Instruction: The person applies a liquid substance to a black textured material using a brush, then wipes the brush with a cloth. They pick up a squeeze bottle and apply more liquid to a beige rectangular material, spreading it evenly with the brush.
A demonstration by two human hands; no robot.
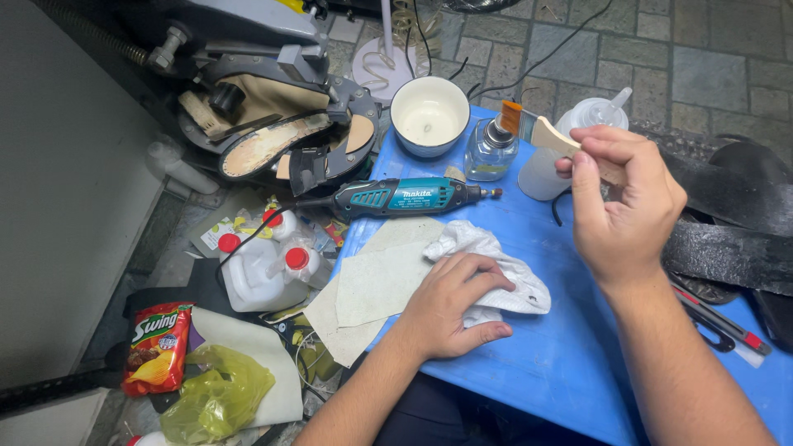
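Far left, off the table, clutter crowds the floor: a red crisp packet, a crumpled yellow-green plastic bag and 2 white plastic jugs with red caps. Above them sits a grey metal shoe press with a tan insole clamped in it.

Now onto the blue tabletop. Pale rough-edged sheets of sanding paper overhang its left edge. The left hand presses flat, fingers curled down over a crumpled white cloth, pinning it to the table. Just behind lies a teal and grey rotary tool, its tip pointing right and its cord trailing left. Beyond that stand a white ceramic bowl, which looks empty, and a small clear glass bottle.

The right hand pinches the pale wooden handle of a small flat brush with orange bristles, held in the air with the bristles right over the glass bottle's mouth. My read: the brush is at the loading stage; no wet coat shows on anything, so any brushing is yet to come. A clear squeeze bottle with a nozzle sits behind it.

Room to move: the middle strip between the 2 hands is bare blue. The right side is hemmed in by black rubber sole strips and a red and black utility knife near the edge.
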